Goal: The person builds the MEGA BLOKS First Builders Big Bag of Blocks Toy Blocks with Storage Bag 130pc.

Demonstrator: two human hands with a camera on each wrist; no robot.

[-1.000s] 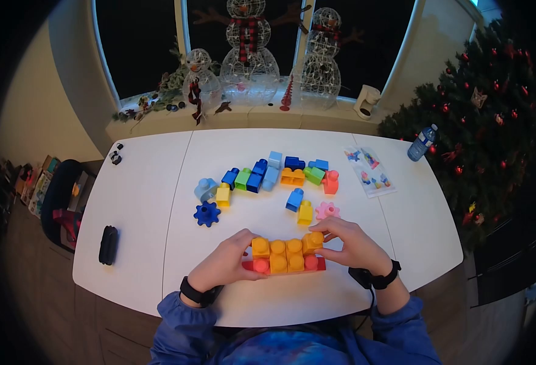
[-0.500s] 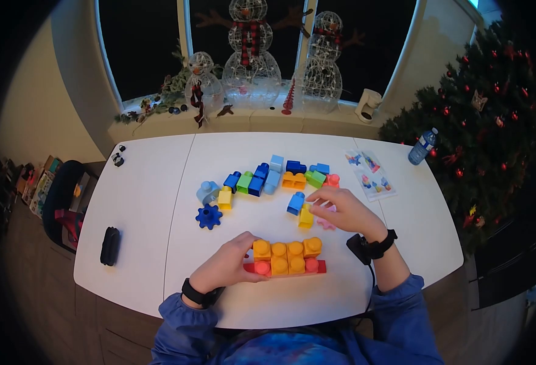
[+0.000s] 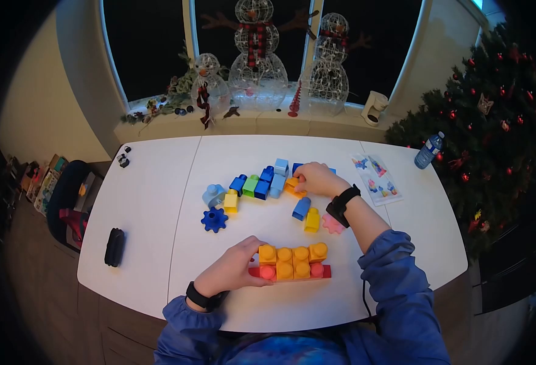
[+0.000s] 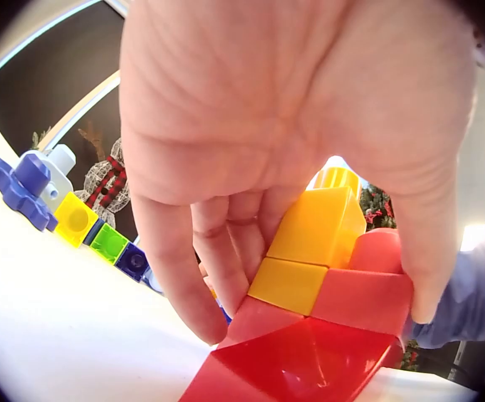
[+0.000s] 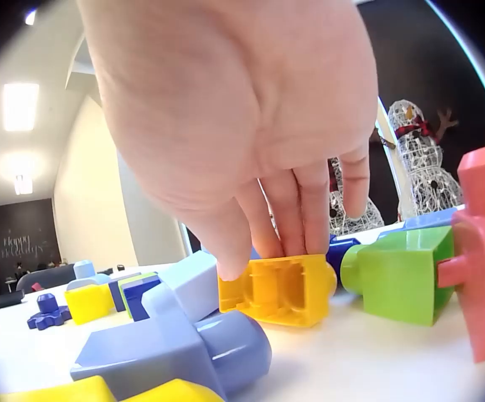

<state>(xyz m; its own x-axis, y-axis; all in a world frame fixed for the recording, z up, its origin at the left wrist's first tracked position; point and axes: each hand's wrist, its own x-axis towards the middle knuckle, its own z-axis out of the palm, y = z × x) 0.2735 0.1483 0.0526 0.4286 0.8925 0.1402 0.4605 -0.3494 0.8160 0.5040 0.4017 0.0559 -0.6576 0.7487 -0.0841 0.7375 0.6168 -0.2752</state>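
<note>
My left hand (image 3: 234,266) grips the left end of a block build (image 3: 284,267), yellow-orange toy building blocks on a long red base, near the table's front. The left wrist view shows the thumb and fingers on opposite sides of the red base (image 4: 309,360). Farther back, my right hand (image 3: 321,180) pinches an orange building block (image 5: 284,289), lying on its side with its hollow underside facing the right wrist camera. Beside it are a green block (image 5: 402,272) and a coral block (image 5: 484,276). A blue block (image 3: 301,208) and a yellow block (image 3: 311,220) lie nearer me.
A curved row of loose blocks (image 3: 251,185) runs leftward, ending near a dark blue gear-shaped piece (image 3: 214,219). A pink gear-shaped piece (image 3: 332,223) lies under my right wrist. Picture sheet (image 3: 377,179) and water bottle (image 3: 429,150) are at right, a black case (image 3: 115,247) at left.
My right hand has let go of the build's right end, reached away across the table and taken hold of the orange block. My left hand has kept its grip on the build.
</note>
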